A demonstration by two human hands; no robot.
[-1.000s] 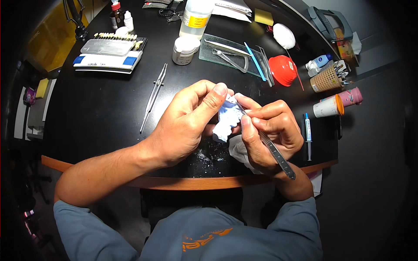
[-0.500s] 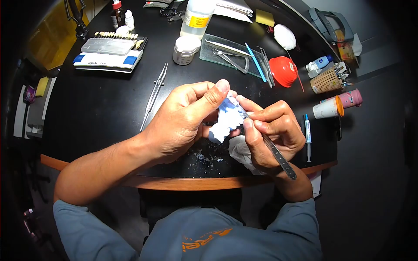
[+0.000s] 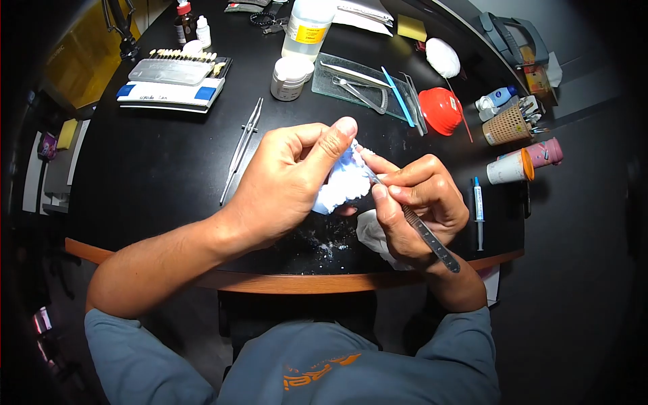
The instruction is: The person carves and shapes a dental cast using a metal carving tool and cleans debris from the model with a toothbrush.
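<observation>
My left hand (image 3: 280, 179) is closed around a lumpy pale-blue and white plaster cast (image 3: 344, 182), thumb on its upper edge; part of the cast is hidden behind the fingers. In a pinch grip, my right hand (image 3: 425, 202) holds a scalpel (image 3: 430, 237) with a flat metal handle bearing ruler marks. Its tip points at the cast's right side; whether it touches is too small to tell. Beneath my right hand lies a crumpled white tissue (image 3: 373, 233). White crumbs (image 3: 327, 250) are scattered on the black desk (image 3: 155, 175) below the cast.
Tweezers (image 3: 241, 152) lie left of my hands. Beyond stand a white jar (image 3: 287, 79), a clear bottle (image 3: 308, 34), a glass slab (image 3: 331, 86) with tools, and a tooth shade guide (image 3: 172, 71). To the right are a red bowl (image 3: 440, 111), a syringe (image 3: 478, 209) and a cup (image 3: 506, 169).
The cast has turned and shifted slightly up and left in my left hand. My right hand and the scalpel have moved a little up and left.
</observation>
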